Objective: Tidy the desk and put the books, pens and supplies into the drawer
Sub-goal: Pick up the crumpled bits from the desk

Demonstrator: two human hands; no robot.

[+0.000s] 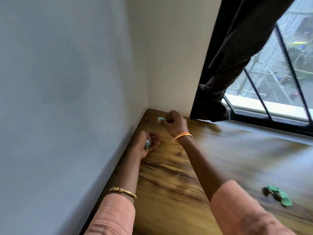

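Note:
Both my hands are near the far left corner of the wooden desk point(169, 175). My right hand point(174, 122) pinches a small pale blue scrap point(160, 119) between its fingertips, close to the back wall. My left hand point(147, 144) lies on the desk by the left wall, its fingers curled around small bluish scraps point(147, 143). A crumpled green paper piece point(277, 195) lies on the desk at the right, far from both hands. No drawer, books or pens are in view.
Grey walls meet at the desk's far left corner. A dark curtain point(220, 82) hangs down to the desk beside a barred window point(274, 82) at the back right.

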